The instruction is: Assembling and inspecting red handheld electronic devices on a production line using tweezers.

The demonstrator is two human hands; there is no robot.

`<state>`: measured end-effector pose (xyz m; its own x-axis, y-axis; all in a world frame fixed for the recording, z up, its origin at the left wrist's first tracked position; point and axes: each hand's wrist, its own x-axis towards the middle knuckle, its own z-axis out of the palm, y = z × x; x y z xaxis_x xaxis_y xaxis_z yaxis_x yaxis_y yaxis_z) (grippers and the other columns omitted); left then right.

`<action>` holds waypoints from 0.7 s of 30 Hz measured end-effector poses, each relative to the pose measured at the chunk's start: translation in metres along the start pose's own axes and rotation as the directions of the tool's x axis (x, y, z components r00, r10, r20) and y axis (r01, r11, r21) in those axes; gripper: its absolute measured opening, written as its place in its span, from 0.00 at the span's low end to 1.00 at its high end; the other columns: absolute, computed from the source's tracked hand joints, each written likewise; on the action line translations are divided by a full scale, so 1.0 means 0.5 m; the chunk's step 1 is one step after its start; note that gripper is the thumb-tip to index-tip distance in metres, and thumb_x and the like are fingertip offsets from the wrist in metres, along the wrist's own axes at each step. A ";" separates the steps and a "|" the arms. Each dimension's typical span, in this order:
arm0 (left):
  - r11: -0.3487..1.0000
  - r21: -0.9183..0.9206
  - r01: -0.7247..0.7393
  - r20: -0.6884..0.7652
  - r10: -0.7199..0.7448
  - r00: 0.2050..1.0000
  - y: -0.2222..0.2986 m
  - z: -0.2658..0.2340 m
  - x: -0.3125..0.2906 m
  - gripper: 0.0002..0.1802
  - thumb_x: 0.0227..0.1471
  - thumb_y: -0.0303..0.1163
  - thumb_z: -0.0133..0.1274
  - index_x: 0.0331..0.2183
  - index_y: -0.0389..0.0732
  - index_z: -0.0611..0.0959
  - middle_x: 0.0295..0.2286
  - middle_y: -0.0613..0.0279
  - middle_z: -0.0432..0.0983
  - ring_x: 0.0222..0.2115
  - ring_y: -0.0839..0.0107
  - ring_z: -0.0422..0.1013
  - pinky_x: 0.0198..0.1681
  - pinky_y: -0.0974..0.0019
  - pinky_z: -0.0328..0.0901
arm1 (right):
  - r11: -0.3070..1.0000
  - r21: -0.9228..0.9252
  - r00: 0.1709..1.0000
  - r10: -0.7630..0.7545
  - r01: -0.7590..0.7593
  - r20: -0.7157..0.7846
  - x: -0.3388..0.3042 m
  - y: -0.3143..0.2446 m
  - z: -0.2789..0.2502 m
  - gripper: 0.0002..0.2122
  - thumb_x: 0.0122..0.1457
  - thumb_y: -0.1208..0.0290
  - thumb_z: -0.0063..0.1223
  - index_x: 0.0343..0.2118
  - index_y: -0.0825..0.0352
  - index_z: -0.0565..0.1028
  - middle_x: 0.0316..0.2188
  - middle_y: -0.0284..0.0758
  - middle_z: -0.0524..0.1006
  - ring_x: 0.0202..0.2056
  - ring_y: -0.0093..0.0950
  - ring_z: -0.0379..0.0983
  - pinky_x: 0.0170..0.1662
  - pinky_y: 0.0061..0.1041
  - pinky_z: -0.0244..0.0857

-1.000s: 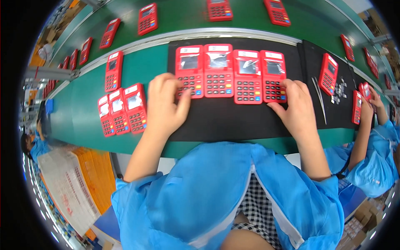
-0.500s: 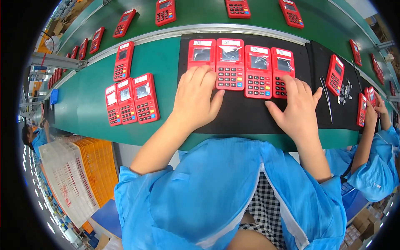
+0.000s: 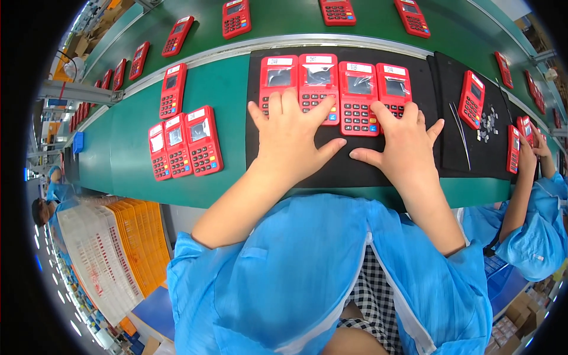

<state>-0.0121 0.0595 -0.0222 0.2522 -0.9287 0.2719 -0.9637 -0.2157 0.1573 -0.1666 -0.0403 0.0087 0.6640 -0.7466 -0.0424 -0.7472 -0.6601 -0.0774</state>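
Note:
Several red card payment terminals stand side by side on a black mat (image 3: 331, 168), white labels at their tops and shiny, crinkled film over the screens. My left hand (image 3: 287, 133) is spread over the lower part of the leftmost terminal (image 3: 278, 78), hiding most of its keys. Its index fingertip reaches the keypad of the second terminal (image 3: 318, 74). My right hand (image 3: 405, 142) is open too, its index fingertip at the right edge of the third terminal (image 3: 358, 86). Its other fingers cover the lower keypad of the fourth terminal (image 3: 393, 87). Neither hand grasps anything.
Left on the green table (image 3: 112, 148) are three grouped terminals (image 3: 201, 139) and a single one (image 3: 173, 92). Tweezers (image 3: 460, 133), small pale pieces (image 3: 488, 124) and another terminal (image 3: 471, 99) lie right. A co-worker's hands (image 3: 532, 151) hold a terminal. Terminals line the far green belt (image 3: 284, 23).
My left hand has moved right and spread its fingers, with the index now on the second terminal. My right hand has shifted left toward the third terminal. The view has turned slightly.

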 end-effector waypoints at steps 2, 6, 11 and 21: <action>0.994 0.034 0.103 0.054 -0.105 0.993 0.010 0.001 0.008 0.36 0.37 0.53 0.62 0.51 0.55 0.73 0.44 0.42 0.62 0.49 0.47 0.57 0.46 0.26 0.49 | 1.000 -0.026 1.000 0.009 -0.009 0.009 0.004 0.003 0.000 0.36 0.36 0.49 0.68 0.52 0.50 0.66 0.43 0.44 0.64 0.48 0.54 0.64 0.53 0.64 0.49; 0.984 0.040 0.172 0.120 -0.176 0.977 0.024 -0.013 0.011 0.37 0.36 0.51 0.64 0.50 0.56 0.73 0.43 0.46 0.62 0.48 0.47 0.58 0.48 0.24 0.49 | 0.998 -0.066 0.997 0.001 0.004 0.078 0.004 0.003 -0.005 0.38 0.36 0.49 0.68 0.53 0.50 0.66 0.45 0.45 0.63 0.49 0.48 0.64 0.52 0.65 0.49; 0.980 0.058 0.192 0.248 -0.200 0.948 0.029 -0.030 0.022 0.42 0.32 0.53 0.66 0.52 0.55 0.71 0.44 0.45 0.60 0.49 0.48 0.58 0.47 0.26 0.51 | 0.998 -0.055 0.998 0.012 -0.008 0.068 0.002 0.001 -0.007 0.38 0.36 0.49 0.68 0.54 0.51 0.66 0.45 0.46 0.62 0.51 0.53 0.63 0.54 0.65 0.46; 0.974 0.071 0.216 0.223 -0.227 0.948 0.036 -0.027 0.027 0.39 0.34 0.50 0.67 0.50 0.55 0.72 0.42 0.47 0.61 0.50 0.48 0.57 0.48 0.22 0.49 | 0.998 -0.049 0.998 -0.035 0.037 0.051 0.008 0.012 0.005 0.37 0.37 0.47 0.67 0.53 0.51 0.66 0.44 0.45 0.62 0.48 0.49 0.65 0.54 0.66 0.46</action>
<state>-0.0249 0.0469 -0.0027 0.4382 -0.8988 0.0100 -0.8901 -0.4324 0.1442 -0.1684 -0.0468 0.0054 0.6902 -0.7180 -0.0904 -0.7225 -0.6907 -0.0300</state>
